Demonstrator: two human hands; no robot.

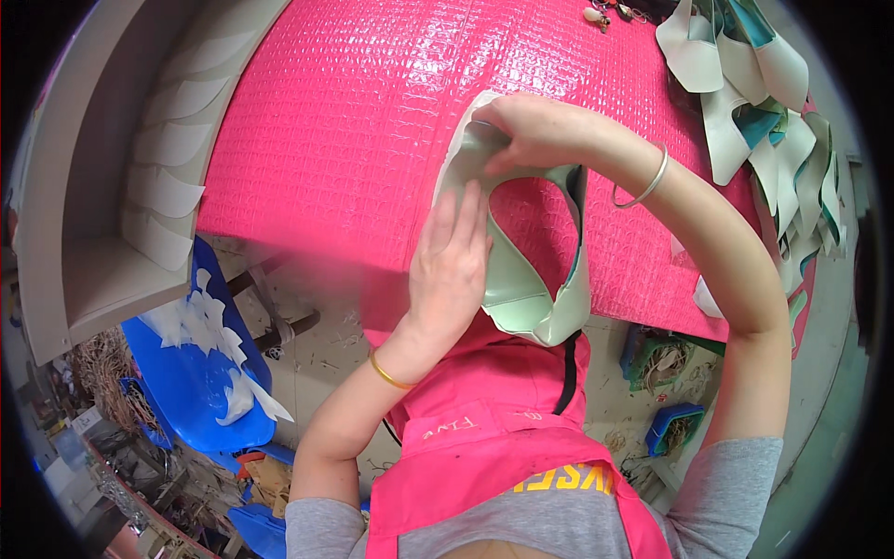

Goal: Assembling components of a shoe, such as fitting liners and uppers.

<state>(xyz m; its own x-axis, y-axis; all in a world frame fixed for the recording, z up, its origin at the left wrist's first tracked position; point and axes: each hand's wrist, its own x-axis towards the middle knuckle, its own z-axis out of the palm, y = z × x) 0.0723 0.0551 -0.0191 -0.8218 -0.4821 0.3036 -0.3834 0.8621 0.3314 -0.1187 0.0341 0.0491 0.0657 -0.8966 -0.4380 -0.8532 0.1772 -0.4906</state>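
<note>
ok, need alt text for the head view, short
Two bare hands work a pale green curved shoe-upper piece over a pink textured table: the left hand presses flat on its left side, the right hand pinches its top edge. More cut pieces are piled at upper right; a blue chair holds white scraps at lower left.

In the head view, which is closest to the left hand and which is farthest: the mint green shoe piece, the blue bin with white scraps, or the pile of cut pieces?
From the left hand:
1. Mint green shoe piece, touching it.
2. Blue bin, lower left.
3. Pile of cut pieces, top right.
</note>
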